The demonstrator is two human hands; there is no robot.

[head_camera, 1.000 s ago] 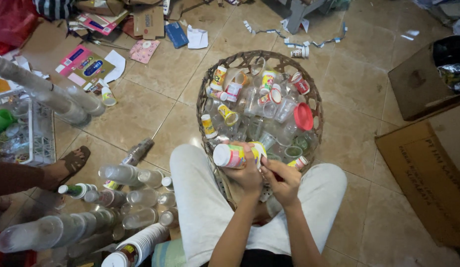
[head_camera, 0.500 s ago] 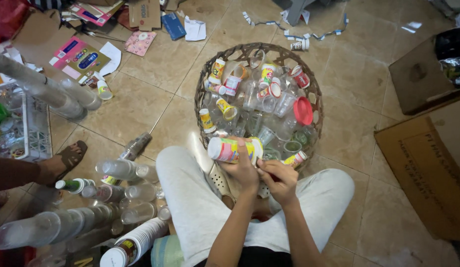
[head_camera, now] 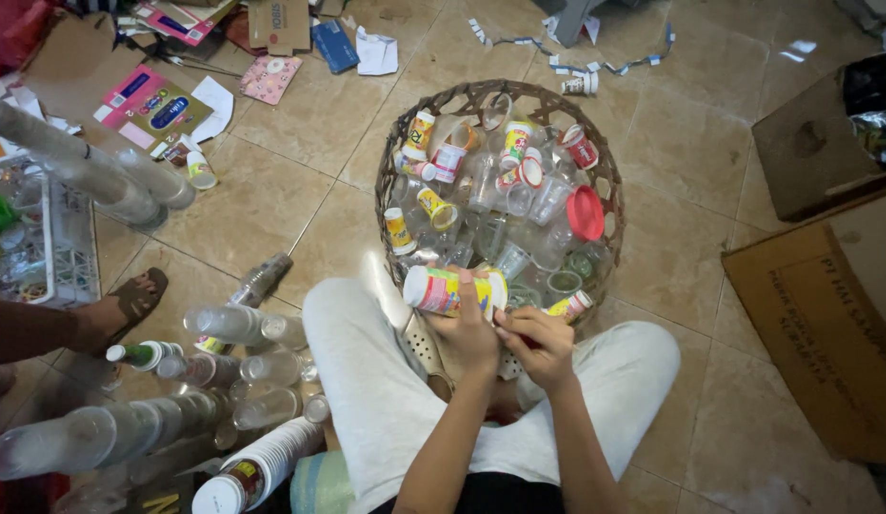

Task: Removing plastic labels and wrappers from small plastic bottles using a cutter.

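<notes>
I sit cross-legged in white trousers before a round woven basket full of clear plastic cups and small labelled containers. My left hand grips a plastic cup with a colourful label, held sideways just above the basket's near rim. My right hand is beside it, fingers curled and pinching at the cup's end. A red lid lies among the cups on the basket's right side.
Stacks of nested clear cups lie on the tile floor to my left. Another person's sandalled foot rests nearby. A white crate stands at far left, cardboard boxes at right, paper scraps at the top.
Both hands and the labelled cup stay together over the basket's near rim; the cup has turned slightly in my grip. The view has shifted a little.
</notes>
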